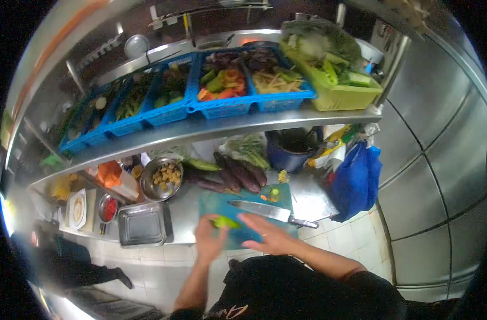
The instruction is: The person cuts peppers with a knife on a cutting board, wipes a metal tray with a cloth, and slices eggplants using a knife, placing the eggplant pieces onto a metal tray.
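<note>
My left hand [209, 238] is closed on a bright green pepper [227, 222] over the teal cutting board [211, 201]. The pepper's right end sticks out from my fingers. My right hand [268, 235] is held just right of the pepper, fingers apart, with nothing seen in it. Beyond my right hand a large knife [266, 210] lies flat on the board, its blade pointing left and its black handle [306, 223] reaching past the right edge. Small green and orange vegetable scraps [274, 193] lie at the board's far right.
Behind the board lie eggplants [242, 175] and leafy greens [245, 149]. A steel bowl of browned cubes [165, 176] and a steel tray [142, 224] stand left. Above runs a shelf [222, 124] with blue baskets [227, 109]. A blue bag [357, 176] hangs right; another person [75, 261] stands lower left.
</note>
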`<action>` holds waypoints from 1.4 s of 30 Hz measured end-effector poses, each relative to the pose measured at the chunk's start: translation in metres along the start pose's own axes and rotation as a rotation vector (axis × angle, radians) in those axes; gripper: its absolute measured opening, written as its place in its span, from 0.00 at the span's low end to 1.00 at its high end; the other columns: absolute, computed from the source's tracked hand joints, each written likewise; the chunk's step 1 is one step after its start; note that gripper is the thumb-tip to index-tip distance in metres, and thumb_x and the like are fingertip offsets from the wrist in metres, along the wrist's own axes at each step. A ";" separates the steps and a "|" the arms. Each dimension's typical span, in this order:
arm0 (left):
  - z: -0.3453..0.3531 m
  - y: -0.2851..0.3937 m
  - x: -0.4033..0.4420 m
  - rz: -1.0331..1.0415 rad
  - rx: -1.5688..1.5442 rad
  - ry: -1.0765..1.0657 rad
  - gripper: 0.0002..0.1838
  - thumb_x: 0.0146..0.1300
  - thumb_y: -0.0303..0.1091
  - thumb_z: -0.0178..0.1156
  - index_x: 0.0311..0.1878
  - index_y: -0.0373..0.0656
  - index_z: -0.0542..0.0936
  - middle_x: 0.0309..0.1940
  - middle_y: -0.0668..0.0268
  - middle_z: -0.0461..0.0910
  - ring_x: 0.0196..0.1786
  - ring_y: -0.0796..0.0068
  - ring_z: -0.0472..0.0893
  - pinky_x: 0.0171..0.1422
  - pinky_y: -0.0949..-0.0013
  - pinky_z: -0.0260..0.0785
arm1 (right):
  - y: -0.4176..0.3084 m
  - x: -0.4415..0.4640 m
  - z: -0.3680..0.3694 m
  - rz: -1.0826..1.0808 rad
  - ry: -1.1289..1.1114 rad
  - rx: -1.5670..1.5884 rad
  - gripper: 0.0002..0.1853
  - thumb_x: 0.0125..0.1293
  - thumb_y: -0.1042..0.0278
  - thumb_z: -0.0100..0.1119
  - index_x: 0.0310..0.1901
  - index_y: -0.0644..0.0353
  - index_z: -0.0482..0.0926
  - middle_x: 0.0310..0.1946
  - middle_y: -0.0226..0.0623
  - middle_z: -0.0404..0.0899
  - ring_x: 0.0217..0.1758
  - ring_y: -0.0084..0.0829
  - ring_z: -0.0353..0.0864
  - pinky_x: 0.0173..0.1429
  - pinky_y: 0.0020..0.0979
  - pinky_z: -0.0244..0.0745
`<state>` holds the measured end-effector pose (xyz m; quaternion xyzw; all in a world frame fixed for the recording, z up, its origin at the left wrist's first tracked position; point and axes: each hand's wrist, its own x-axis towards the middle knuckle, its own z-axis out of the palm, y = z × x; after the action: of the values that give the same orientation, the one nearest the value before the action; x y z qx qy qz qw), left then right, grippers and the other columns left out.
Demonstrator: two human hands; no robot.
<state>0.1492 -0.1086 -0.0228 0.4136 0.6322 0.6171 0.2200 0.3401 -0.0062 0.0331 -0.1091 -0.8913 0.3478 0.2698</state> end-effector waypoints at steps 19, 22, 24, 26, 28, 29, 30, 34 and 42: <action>0.074 -0.001 -0.044 -0.089 0.247 -0.355 0.26 0.61 0.45 0.62 0.59 0.43 0.73 0.51 0.55 0.76 0.49 0.59 0.78 0.52 0.60 0.73 | 0.053 0.160 -0.353 0.056 0.250 -0.859 0.28 0.73 0.49 0.44 0.66 0.59 0.66 0.67 0.42 0.65 0.72 0.37 0.59 0.74 0.37 0.52; 0.057 -0.028 -0.057 -0.155 0.365 -0.210 0.26 0.60 0.45 0.63 0.59 0.43 0.74 0.49 0.56 0.78 0.48 0.62 0.79 0.52 0.60 0.73 | 0.047 0.154 -0.346 -0.111 0.446 -0.901 0.27 0.73 0.50 0.42 0.66 0.59 0.66 0.67 0.41 0.65 0.72 0.36 0.59 0.74 0.37 0.52; 0.029 -0.052 -0.057 -0.136 0.512 0.090 0.24 0.58 0.44 0.64 0.55 0.42 0.75 0.48 0.54 0.77 0.49 0.56 0.78 0.53 0.59 0.72 | 0.039 0.146 -0.339 -0.286 0.579 -0.905 0.26 0.74 0.52 0.41 0.66 0.60 0.67 0.67 0.42 0.65 0.72 0.36 0.60 0.74 0.38 0.52; -0.025 -0.035 -0.042 -0.326 0.489 0.564 0.21 0.58 0.41 0.65 0.49 0.39 0.76 0.45 0.53 0.77 0.49 0.52 0.76 0.54 0.58 0.69 | 0.003 0.130 -0.310 -0.432 0.665 -0.803 0.24 0.74 0.56 0.41 0.65 0.60 0.68 0.65 0.43 0.67 0.71 0.37 0.61 0.73 0.38 0.53; -0.103 -0.077 -0.038 -0.273 0.614 0.909 0.26 0.57 0.43 0.65 0.54 0.37 0.73 0.48 0.52 0.74 0.54 0.51 0.72 0.61 0.57 0.62 | 0.004 0.105 -0.288 -0.433 0.648 -0.695 0.22 0.74 0.62 0.41 0.63 0.64 0.69 0.64 0.46 0.68 0.68 0.41 0.65 0.72 0.40 0.55; -0.137 -0.093 -0.035 -0.247 0.767 1.117 0.29 0.58 0.45 0.64 0.55 0.34 0.72 0.51 0.51 0.72 0.54 0.50 0.72 0.61 0.56 0.62 | 0.008 0.092 -0.272 -0.434 0.638 -0.641 0.21 0.74 0.65 0.41 0.62 0.66 0.69 0.63 0.47 0.69 0.67 0.43 0.66 0.72 0.41 0.56; -0.172 -0.100 -0.032 -0.441 0.875 1.111 0.32 0.57 0.47 0.64 0.57 0.32 0.70 0.53 0.49 0.70 0.55 0.48 0.71 0.62 0.55 0.62 | 0.006 0.082 -0.250 -0.388 0.616 -0.607 0.20 0.72 0.66 0.43 0.60 0.66 0.71 0.62 0.47 0.70 0.65 0.43 0.68 0.70 0.41 0.58; -0.234 -0.080 -0.015 -0.885 0.758 0.989 0.30 0.50 0.47 0.68 0.47 0.30 0.77 0.44 0.42 0.79 0.49 0.45 0.79 0.54 0.56 0.71 | 0.025 0.054 -0.170 -0.168 0.378 -0.444 0.18 0.63 0.73 0.53 0.54 0.63 0.76 0.57 0.47 0.73 0.56 0.39 0.74 0.64 0.37 0.65; -0.267 -0.105 0.005 -0.619 0.482 1.233 0.20 0.48 0.41 0.64 0.33 0.29 0.78 0.32 0.44 0.80 0.38 0.46 0.80 0.48 0.54 0.71 | 0.055 -0.003 -0.087 0.197 0.079 -0.112 0.15 0.58 0.77 0.59 0.49 0.63 0.79 0.47 0.44 0.77 0.45 0.34 0.78 0.51 0.31 0.73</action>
<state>-0.0906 -0.2536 -0.0849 -0.1698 0.8474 0.4911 -0.1087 0.3915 0.0821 0.0477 -0.2247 -0.8830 0.3175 0.2628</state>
